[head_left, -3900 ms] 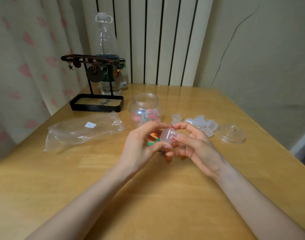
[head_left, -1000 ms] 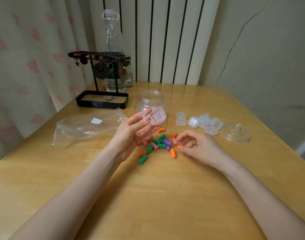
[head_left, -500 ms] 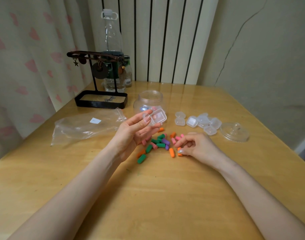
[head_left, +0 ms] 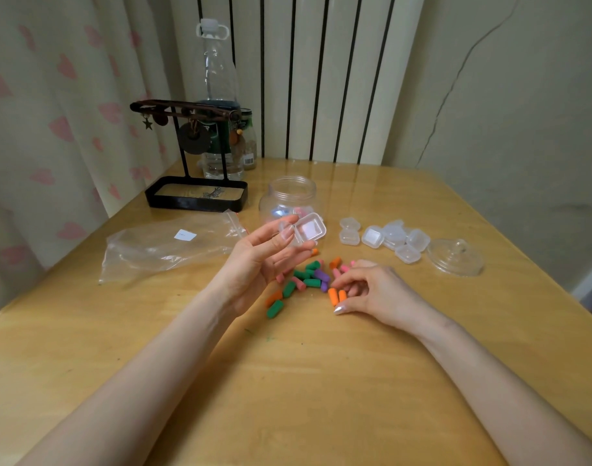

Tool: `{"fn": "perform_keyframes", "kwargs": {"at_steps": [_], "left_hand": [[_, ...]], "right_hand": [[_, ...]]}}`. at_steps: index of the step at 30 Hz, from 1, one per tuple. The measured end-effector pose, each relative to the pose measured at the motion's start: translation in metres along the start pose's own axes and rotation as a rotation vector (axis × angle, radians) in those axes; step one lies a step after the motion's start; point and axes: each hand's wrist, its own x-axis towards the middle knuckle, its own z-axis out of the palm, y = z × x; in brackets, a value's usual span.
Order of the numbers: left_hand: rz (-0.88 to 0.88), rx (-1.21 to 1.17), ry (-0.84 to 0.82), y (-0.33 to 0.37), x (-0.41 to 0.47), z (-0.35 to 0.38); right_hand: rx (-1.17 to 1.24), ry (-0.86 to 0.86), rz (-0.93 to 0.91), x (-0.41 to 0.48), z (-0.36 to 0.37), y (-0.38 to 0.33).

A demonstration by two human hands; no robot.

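My left hand (head_left: 257,264) is raised above the wooden table (head_left: 287,381) and holds a small clear plastic box (head_left: 304,230) with its hinged lid open, pinched at the fingertips. Below it lies a loose heap of several coloured foam earplugs (head_left: 308,279), green, pink, purple and orange. My right hand (head_left: 372,290) rests on the table at the heap's right edge, fingers curled over two orange earplugs (head_left: 336,295).
A clear jar (head_left: 289,200) with a few items inside stands behind the heap, its glass lid (head_left: 456,257) lying far right. Several small clear boxes (head_left: 385,238) cluster between them. An empty zip bag (head_left: 166,243) lies left; a black jewellery stand (head_left: 197,193) and bottle (head_left: 218,95) behind.
The open box moved from both hands into my left hand alone. My right hand dropped to the earplug heap and drew slightly back toward me, gathering orange earplugs.
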Motion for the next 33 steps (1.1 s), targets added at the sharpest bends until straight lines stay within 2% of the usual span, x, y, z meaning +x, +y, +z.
{"fn": "perform_keyframes", "kwargs": {"at_steps": [5, 7, 10, 13, 15, 18, 27, 30, 33], "left_hand": [[-0.073, 0.004, -0.015, -0.001, -0.001, 0.002], [-0.128, 0.037, -0.014, -0.004, 0.0, 0.001], [-0.231, 0.107, -0.037, -0.013, 0.001, 0.001], [-0.273, 0.1, -0.12, -0.019, 0.001, 0.003], [-0.275, 0.023, -0.187, -0.022, 0.002, 0.005], [-0.271, -0.06, -0.26, -0.023, 0.002, 0.004], [-0.299, -0.233, -0.323, -0.021, -0.001, 0.006], [-0.306, -0.278, -0.325, -0.02, -0.001, 0.008], [-0.296, -0.292, -0.297, -0.021, 0.001, 0.009]], "right_hand": [[0.045, 0.078, -0.018, -0.002, -0.005, -0.004], [0.187, 0.204, -0.053, -0.004, -0.016, -0.008], [0.354, 0.396, -0.234, -0.008, -0.031, -0.02], [0.195, 0.479, -0.379, -0.012, -0.02, -0.032], [0.0, 0.502, -0.422, -0.01, -0.008, -0.034], [-0.107, 0.506, -0.421, -0.007, -0.003, -0.031], [-0.086, 0.538, -0.453, -0.008, -0.002, -0.033], [0.035, 0.502, -0.451, -0.011, -0.005, -0.034], [0.06, 0.563, -0.513, -0.012, -0.006, -0.034]]}}
